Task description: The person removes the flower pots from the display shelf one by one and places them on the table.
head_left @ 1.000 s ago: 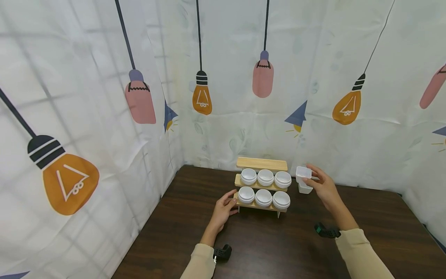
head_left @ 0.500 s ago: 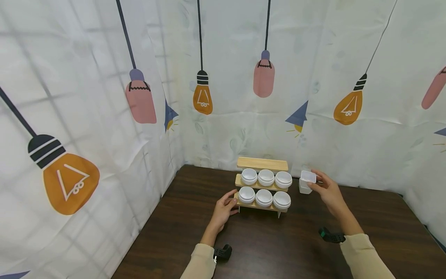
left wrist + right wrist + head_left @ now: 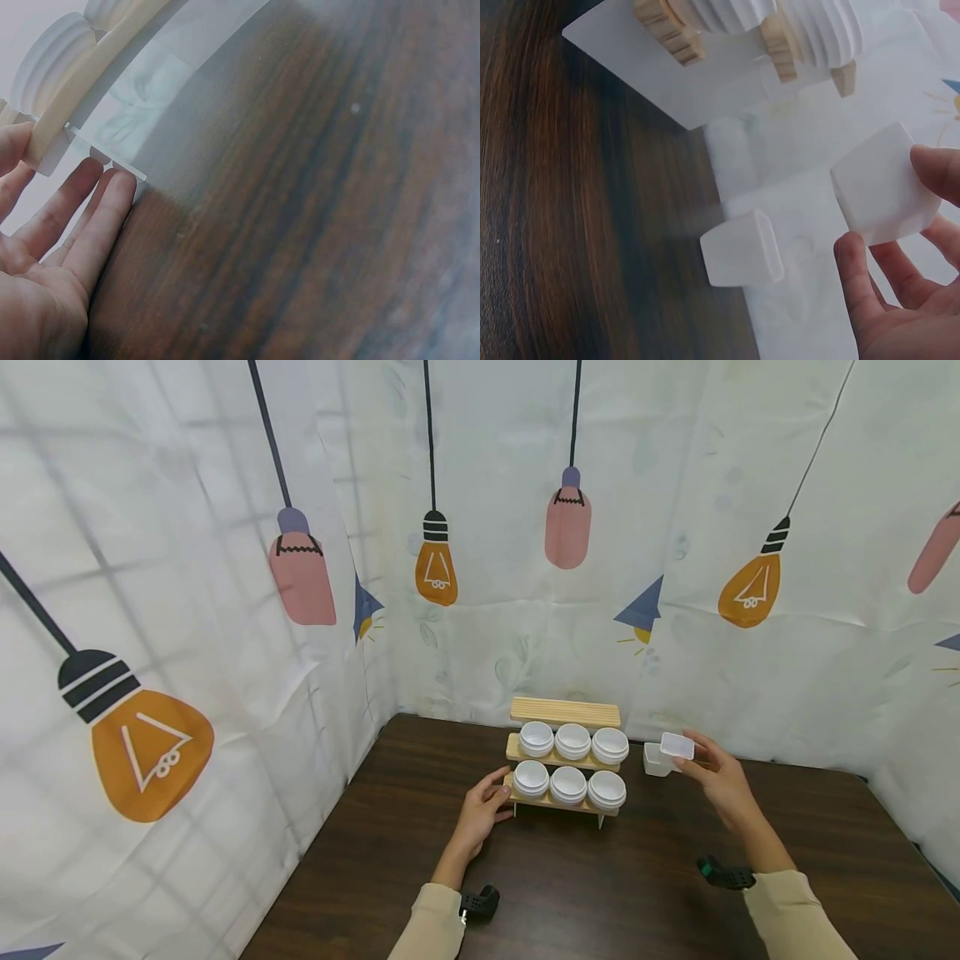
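Note:
A wooden tiered rack [image 3: 517, 750] stands on the table with several round white bowls [image 3: 567, 785] in rows on its two lower shelves. At its left end, my left hand [image 3: 476, 814] grips the lower shelf, thumb on the wooden end [image 3: 46, 142] and other fingers beneath, close to the leg. To the right of the rack, my right hand [image 3: 722, 781] pinches a small white square cup [image 3: 885, 187] between thumb and fingers, held in the air. Just left of it, a second white square cup [image 3: 739, 251] stands upright on the table, apart from the held one.
The dark wooden table [image 3: 585, 893] extends in front of the rack and to both sides. A white curtain printed with lamps [image 3: 495, 635] hangs close behind the rack and along the left. The rack's top shelf [image 3: 564, 712] carries no bowls.
My right hand has moved to the right and slightly nearer, carrying the held cup from above the standing cup to its right side. My left hand has stayed on the rack.

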Demonstrator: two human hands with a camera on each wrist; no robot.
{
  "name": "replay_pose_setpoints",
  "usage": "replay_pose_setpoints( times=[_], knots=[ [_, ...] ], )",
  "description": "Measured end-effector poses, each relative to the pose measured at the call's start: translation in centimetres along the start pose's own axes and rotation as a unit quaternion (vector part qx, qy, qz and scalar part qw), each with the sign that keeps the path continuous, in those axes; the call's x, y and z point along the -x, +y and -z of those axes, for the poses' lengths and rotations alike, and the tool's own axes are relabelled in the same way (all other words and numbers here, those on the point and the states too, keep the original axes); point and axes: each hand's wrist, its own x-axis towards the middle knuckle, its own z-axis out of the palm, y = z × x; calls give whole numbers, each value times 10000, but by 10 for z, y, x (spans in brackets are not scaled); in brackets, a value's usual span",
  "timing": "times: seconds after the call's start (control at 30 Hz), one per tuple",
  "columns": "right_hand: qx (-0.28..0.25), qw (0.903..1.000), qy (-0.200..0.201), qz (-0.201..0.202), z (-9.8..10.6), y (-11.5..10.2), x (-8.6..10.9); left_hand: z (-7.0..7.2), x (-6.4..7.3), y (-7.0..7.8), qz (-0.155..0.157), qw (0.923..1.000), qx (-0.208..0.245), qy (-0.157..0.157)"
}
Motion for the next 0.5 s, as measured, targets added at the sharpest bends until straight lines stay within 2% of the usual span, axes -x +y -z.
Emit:
replay_pose_setpoints(
  times=[0.5],
  knots=[
    [98, 9999, -31, -129, 8, 10, 5, 0, 1, 1, 7, 10000, 23, -32]
  ],
)
